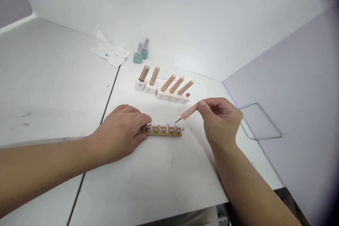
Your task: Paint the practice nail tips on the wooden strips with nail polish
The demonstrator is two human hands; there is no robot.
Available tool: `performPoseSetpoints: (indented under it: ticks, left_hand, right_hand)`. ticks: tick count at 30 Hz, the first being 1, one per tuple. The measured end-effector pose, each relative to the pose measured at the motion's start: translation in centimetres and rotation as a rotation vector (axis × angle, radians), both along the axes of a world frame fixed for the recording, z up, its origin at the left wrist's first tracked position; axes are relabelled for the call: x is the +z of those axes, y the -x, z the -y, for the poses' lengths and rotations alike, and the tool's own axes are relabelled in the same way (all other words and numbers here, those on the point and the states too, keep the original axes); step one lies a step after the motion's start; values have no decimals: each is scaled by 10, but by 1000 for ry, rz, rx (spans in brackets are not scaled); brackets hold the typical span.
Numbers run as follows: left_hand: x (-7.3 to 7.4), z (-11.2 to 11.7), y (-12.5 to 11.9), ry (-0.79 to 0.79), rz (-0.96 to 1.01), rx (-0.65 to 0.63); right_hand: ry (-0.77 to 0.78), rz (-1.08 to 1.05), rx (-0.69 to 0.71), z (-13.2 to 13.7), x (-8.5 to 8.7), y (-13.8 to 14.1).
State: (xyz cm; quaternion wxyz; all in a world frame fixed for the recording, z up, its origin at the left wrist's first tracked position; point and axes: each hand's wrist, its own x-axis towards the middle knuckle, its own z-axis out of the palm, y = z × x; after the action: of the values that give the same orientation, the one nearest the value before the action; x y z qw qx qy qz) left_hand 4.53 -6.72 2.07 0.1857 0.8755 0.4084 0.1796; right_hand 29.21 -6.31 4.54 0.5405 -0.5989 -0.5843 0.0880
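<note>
A small wooden strip (162, 131) with several artificial nail tips standing on metal studs lies on the white table (164, 169). My left hand (120, 130) rests at the strip's left end, fingers curled against it and pinning it down. My right hand (219, 118) pinches a beige nail polish brush cap (188, 112). The thin brush points down-left, just above the strip's right end. Behind the strip stands a row of white nail polish bottles (161, 90) with beige caps. The rightmost bottle (187, 95) is uncapped.
Two teal polish bottles (140, 53) with silver caps stand further back beside a crumpled white tissue (109, 52). A bent wire frame (261, 123) lies on the grey surface to the right. White walls close the back corner. The table's front edge is near me.
</note>
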Motion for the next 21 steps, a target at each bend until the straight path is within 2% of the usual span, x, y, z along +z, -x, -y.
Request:
performPoseSetpoints:
  ticks: [6,10,18,21]
  left_hand:
    - [1,0,0,6,-13,-5]
    - [2,0,0,7,-10,-12]
    - [3,0,0,6,-18,-11]
    - [3,0,0,7,-23,-8]
  right_hand:
    - [-45,0,178,3,2,1]
    - [-81,36,158,4,2,-2]
    - [-34,8,184,4,0,-4]
    - [-20,-4,153,3,1,-1]
